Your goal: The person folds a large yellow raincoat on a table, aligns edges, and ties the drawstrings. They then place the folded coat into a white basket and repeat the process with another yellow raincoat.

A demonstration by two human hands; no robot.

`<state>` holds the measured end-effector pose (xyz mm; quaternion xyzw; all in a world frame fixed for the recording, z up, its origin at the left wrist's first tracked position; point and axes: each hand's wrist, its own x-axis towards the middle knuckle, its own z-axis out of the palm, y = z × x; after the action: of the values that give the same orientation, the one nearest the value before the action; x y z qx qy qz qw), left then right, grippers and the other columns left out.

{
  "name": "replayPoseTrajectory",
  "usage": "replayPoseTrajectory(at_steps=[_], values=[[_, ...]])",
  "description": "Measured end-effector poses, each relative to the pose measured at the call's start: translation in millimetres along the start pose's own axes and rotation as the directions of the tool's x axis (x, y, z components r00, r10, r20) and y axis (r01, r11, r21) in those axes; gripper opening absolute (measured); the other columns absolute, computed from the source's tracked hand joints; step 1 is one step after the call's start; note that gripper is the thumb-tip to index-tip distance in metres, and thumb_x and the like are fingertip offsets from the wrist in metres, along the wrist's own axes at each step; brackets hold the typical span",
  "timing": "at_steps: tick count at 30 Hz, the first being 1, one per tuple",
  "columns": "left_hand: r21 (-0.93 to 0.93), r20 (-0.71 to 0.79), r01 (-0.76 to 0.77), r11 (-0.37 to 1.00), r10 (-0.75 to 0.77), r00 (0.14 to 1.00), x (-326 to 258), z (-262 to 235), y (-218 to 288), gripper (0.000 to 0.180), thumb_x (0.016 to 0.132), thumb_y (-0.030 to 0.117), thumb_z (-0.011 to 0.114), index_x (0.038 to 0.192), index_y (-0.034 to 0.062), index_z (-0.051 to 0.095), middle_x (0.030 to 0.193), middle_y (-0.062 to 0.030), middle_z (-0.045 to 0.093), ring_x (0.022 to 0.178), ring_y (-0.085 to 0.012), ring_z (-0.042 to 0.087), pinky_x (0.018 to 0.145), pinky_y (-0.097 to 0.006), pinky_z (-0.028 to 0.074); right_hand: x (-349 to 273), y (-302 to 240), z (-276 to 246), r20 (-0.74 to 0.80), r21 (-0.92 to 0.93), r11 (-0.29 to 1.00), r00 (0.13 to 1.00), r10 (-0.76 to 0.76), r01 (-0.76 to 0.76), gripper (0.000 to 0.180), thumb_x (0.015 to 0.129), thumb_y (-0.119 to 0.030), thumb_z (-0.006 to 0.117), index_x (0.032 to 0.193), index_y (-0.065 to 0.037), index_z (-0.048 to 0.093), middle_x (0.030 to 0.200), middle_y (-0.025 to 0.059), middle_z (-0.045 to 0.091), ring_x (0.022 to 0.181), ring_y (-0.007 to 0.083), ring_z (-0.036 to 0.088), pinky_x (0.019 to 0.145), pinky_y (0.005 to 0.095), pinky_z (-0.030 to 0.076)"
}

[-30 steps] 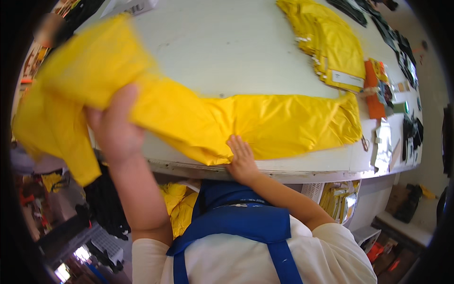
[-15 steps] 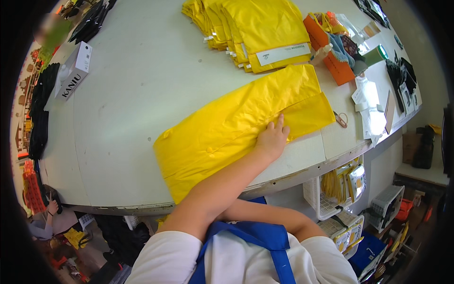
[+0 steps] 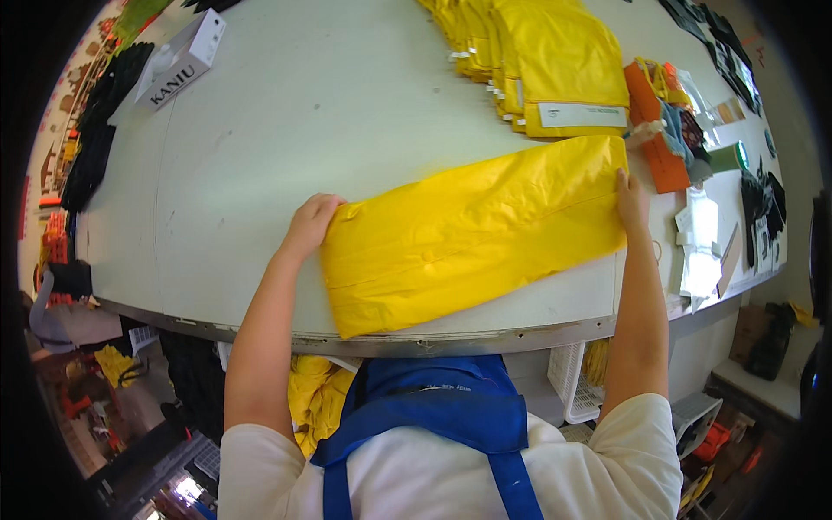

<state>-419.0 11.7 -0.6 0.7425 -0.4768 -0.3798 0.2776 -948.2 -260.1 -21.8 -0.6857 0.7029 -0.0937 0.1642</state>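
A long, folded yellow garment (image 3: pixel 472 234) of smooth, coated-looking cloth lies flat on the white table, with a snap-like round spot near its middle. At its upper left corner my left hand (image 3: pixel 312 224) is closed on the edge, thumb side on top. My right hand (image 3: pixel 634 204) grips the opposite short edge at the right; part of its fingers is hidden by the cloth. Just beyond the garment sits a stack of folded yellow garments (image 3: pixel 563 69), the top one carrying a white paper band (image 3: pixel 583 115).
Right of the stack stands an orange box (image 3: pixel 656 143) of cloths and small items, beside a green roll (image 3: pixel 728 158) and clear plastic packaging (image 3: pixel 698 247). A white box (image 3: pixel 184 61) and black items (image 3: pixel 108 130) lie at left. The table's metal edge (image 3: pixel 425 347) runs before me.
My left hand has gone from the garment's right part to its left corner. My right hand, hidden before, now holds the right end. The garment lies straighter, its right end folded edge less visible.
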Motion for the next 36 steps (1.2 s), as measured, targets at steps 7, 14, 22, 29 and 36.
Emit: replayPoseTrajectory(at_steps=[7,14,22,29,36], values=[[0.02,-0.034,-0.015,1.0,0.015,0.999,-6.9,-7.8,-22.0,0.032,0.094,0.03,0.051,0.092,-0.0007,0.061,0.089,-0.0115,0.062,0.083,-0.0246,0.058,0.075,-0.034,0.044,-8.7,-20.5,13.3,-0.199,0.086,0.992,0.977,-0.074,0.093,0.043,0.097,-0.044,0.037,0.098,-0.005,0.053,0.094,0.0258,0.062,0.088,0.0465,0.057,0.075,0.0512,0.044],[0.558,-0.22,0.206,0.804,-0.097,0.971,-5.2,-14.0,-22.2,0.026,0.092,0.031,0.055,0.104,0.0082,0.058,0.093,-0.0108,0.064,0.084,-0.0277,0.059,0.077,-0.041,0.043,-27.4,-47.4,35.2,-0.17,-0.053,0.998,0.985,0.006,-0.015,0.039,0.098,-0.044,0.031,0.101,-0.009,0.048,0.096,0.024,0.063,0.088,0.0464,0.057,0.073,0.0536,0.043],[0.759,-0.068,-0.087,0.645,0.211,0.975,-72.1,53.8,0.9,0.067,0.085,0.055,0.051,0.143,0.0253,0.034,0.153,-0.0174,0.015,0.139,-0.0437,0.01,0.107,-0.063,0.004,-44.0,-63.9,21.0,-0.102,-0.131,0.989,0.994,0.049,-0.063,0.036,0.097,-0.041,0.036,0.107,-0.009,0.048,0.099,0.0233,0.063,0.09,0.0434,0.058,0.074,0.051,0.044],[0.755,-0.098,-0.059,0.653,0.201,0.975,-65.8,62.2,-15.3,0.07,0.082,0.055,0.054,0.143,0.0273,0.035,0.154,-0.0167,0.011,0.141,-0.0419,0.006,0.106,-0.065,0.0,-80.7,-118.8,26.8,-0.306,-0.17,0.908,0.855,-0.418,0.383,0.053,0.092,-0.038,0.049,0.136,-0.011,0.041,0.144,0.0169,0.034,0.133,0.0376,0.027,0.106,0.0538,0.02],[0.672,-0.133,-0.1,0.734,0.252,0.959,-72.0,55.5,-21.2,0.064,0.081,0.051,0.058,0.138,0.0248,0.042,0.152,-0.0178,0.017,0.139,-0.0427,0.013,0.107,-0.063,0.005,-137.1,-187.3,91.9,0.215,-0.175,0.747,0.765,-0.607,0.641,0.06,0.09,-0.043,0.05,0.144,-0.022,0.034,0.152,0.0122,0.022,0.141,0.0377,0.012,0.11,0.0595,0.004]])
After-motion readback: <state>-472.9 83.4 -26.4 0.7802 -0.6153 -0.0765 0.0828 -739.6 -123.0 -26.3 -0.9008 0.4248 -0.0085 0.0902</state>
